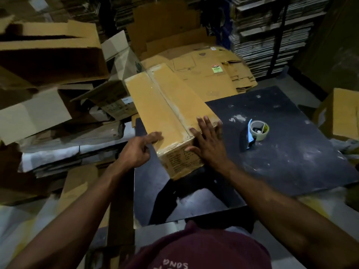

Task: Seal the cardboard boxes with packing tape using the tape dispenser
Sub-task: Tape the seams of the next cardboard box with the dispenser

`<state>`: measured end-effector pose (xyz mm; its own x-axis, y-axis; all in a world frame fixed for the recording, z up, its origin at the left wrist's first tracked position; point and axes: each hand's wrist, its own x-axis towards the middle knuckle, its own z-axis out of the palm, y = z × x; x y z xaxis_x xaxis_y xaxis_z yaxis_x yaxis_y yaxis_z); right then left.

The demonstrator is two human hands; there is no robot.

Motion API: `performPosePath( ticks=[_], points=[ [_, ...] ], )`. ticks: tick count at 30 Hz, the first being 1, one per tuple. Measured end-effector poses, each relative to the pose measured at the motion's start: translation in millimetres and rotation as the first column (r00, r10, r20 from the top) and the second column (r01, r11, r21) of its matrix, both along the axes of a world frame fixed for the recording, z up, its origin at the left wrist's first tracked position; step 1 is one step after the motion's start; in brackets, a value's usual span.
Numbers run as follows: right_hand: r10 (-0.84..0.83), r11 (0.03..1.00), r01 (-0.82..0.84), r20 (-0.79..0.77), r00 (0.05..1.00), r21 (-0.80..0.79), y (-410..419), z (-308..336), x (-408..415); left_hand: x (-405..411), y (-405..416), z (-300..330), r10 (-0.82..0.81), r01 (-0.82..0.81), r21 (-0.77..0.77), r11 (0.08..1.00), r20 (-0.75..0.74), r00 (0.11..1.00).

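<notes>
Head view: both hands on the taped box

Left hand (138,150), fingers loosely curled, touches the box (171,113) at its 7 o'clock corner. Right hand (207,140) lies flat and spread on its near end. Tape dispenser (254,133) sits on the dark table (291,162), at 3 o'clock from the hands.

Head camera, looking forward-down, close over table (281,162).

Both hands meet the taped box (171,105): right hand (208,144) flat on its near corner, left hand (136,150) touching its edge. The tape dispenser (254,133) lies right of the hands on the worktop (291,152).
</notes>
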<state>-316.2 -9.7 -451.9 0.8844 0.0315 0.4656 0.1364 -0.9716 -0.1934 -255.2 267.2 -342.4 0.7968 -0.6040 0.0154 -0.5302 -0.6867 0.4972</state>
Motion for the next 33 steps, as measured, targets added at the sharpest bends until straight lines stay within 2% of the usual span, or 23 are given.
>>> performPosePath(
  ticks=[4,9,14,17,19,24,28,31,33],
  points=[
    [0.061,0.992,-0.056,0.043,0.997,-0.112,-13.8,-3.4,-3.7,-3.1,8.3,-5.3,-0.109,0.109,0.108,0.988,-0.004,0.994],
    [-0.081,0.995,0.081,-0.01,0.997,0.052,26.9,25.6,-8.3,4.4,11.5,-17.2,-0.124,0.122,0.091,0.988,0.009,0.992],
    [-0.068,0.997,0.068,0.017,0.998,0.029,61.2,23.6,4.3,2.8,8.8,-13.6,-0.118,0.114,0.106,0.988,0.036,0.992],
    [0.004,0.999,-0.001,0.091,0.996,-0.033,49.6,14.7,2.8,2.8,6.7,-10.0,-0.117,0.11,0.13,0.985,0.052,0.992],
    [0.057,0.995,-0.05,0.082,0.995,-0.091,39.7,13.6,-1.5,1.7,5.2,-10.0,-0.122,0.113,0.139,0.984,0.061,0.991],
    [-0.07,0.996,0.068,0.037,0.997,0.05,55.3,24.8,-3.2,3.1,5.7,-10.6,-0.117,0.099,0.185,0.978,0.086,0.989],
    [-0.005,0.999,0.008,0.097,0.995,-0.035,51.2,16.0,-5.7,2.2,5.4,-11.0,-0.127,0.1,0.222,0.97,0.109,0.986],
    [0.09,0.974,-0.082,0.027,0.996,-0.213,33.4,12.5,-12.2,3.1,3.9,-11.3,-0.127,0.09,0.242,0.966,0.143,0.981],
    [0.09,0.969,-0.089,-0.004,0.996,-0.229,30.3,13.7,-15.0,1.8,2.2,-10.1,-0.127,0.077,0.264,0.962,0.178,0.976]
  ],
)
